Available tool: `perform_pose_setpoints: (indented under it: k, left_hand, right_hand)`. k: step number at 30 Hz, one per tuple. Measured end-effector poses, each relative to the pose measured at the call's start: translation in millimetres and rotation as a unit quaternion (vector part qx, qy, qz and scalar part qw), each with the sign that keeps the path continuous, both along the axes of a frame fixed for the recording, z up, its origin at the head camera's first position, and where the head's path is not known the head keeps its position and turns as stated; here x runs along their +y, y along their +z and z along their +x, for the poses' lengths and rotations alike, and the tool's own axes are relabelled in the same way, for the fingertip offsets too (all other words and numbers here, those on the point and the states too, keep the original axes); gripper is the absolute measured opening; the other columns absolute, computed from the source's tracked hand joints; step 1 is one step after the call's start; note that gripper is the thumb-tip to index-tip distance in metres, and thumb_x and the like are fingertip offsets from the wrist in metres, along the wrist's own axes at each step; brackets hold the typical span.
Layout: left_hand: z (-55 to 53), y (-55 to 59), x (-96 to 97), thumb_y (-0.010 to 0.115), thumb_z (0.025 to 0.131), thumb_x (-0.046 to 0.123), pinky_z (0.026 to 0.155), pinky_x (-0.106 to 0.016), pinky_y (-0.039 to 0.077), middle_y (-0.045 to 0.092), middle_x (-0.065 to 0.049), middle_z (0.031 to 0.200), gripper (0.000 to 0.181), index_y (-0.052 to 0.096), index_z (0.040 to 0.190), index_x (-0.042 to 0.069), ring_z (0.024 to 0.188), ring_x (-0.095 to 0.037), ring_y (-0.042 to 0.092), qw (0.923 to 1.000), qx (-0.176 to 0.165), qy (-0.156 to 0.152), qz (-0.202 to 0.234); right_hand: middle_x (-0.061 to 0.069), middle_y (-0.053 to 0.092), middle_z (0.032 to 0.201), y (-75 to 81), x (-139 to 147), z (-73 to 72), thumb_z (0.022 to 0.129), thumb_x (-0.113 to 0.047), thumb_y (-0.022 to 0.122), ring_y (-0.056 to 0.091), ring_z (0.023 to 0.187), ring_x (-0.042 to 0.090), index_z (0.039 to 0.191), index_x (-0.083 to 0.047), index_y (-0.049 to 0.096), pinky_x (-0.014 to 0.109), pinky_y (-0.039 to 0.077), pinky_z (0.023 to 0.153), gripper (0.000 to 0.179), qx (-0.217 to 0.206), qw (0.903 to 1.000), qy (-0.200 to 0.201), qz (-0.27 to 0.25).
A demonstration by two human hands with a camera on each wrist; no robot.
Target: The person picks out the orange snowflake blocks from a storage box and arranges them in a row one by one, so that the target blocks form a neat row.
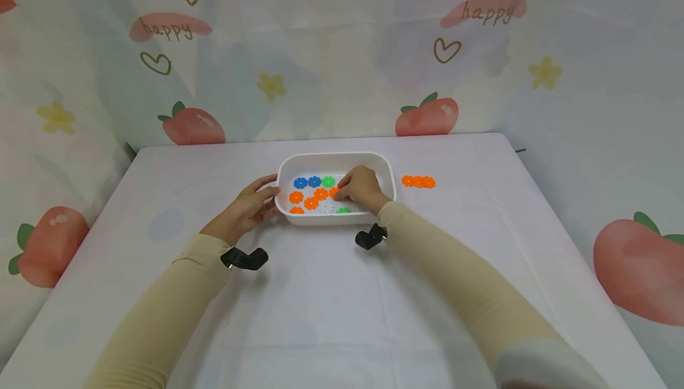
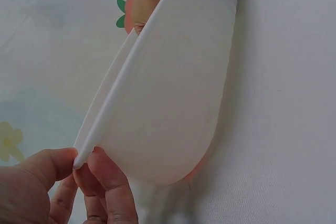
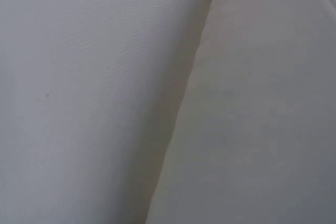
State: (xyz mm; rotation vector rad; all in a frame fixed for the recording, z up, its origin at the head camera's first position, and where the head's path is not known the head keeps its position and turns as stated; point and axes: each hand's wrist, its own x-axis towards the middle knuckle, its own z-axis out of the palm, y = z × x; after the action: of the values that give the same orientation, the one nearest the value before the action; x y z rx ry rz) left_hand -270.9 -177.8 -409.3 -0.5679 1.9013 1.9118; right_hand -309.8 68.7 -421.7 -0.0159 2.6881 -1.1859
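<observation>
A white plastic tray holds several small notched snowflake discs. Blue discs and a green disc lie along its far side, with orange discs and white discs nearer. My left hand pinches the tray's left rim; in the left wrist view, thumb and fingers meet at the rim. Over the right half of the tray, my right hand reaches in with curled fingers, pinching an orange snowflake disc partly covered by the fingertips. The tray wall hides this grip in the right wrist view.
Just right of the tray, several orange discs lie in an overlapping row on the white-covered table. Behind the table hangs a printed backdrop with peaches and flowers. Black wrist cameras sit on both sleeves.
</observation>
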Motion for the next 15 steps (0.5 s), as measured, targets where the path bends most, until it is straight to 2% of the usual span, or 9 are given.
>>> perform_pose_setpoints:
  k: [8, 15]
  left_hand:
    - [1.4, 0.6, 0.6, 0.055, 0.102, 0.023, 0.078, -0.02, 0.054, 0.046, -0.007, 0.144, 0.048, 0.043, 0.147, 0.03, 0.106, -0.021, 0.051, 1.0, 0.005, 0.0, -0.007]
    - [1.7, 0.7, 0.8, 0.056, 0.101, 0.023, 0.077, -0.02, 0.055, 0.048, -0.007, 0.142, 0.048, 0.044, 0.147, 0.03, 0.104, -0.02, 0.053, 0.9999, 0.008, 0.006, -0.008]
  right_hand:
    - [0.01, 0.07, 0.093, -1.0, -1.0, 0.1, 0.076, -0.015, 0.085, 0.054, 0.085, 0.02, 0.096, -0.003, 0.075, 0.022, 0.04, 0.066, 0.025, -0.005, 1.0, -0.007, 0.002]
    - [0.009, 0.066, 0.089, -0.3, -0.3, -1.0, 0.076, -0.013, 0.085, 0.054, 0.081, 0.02, 0.093, -0.003, 0.073, 0.022, 0.04, 0.063, 0.023, -0.009, 0.9998, -0.011, -0.016]
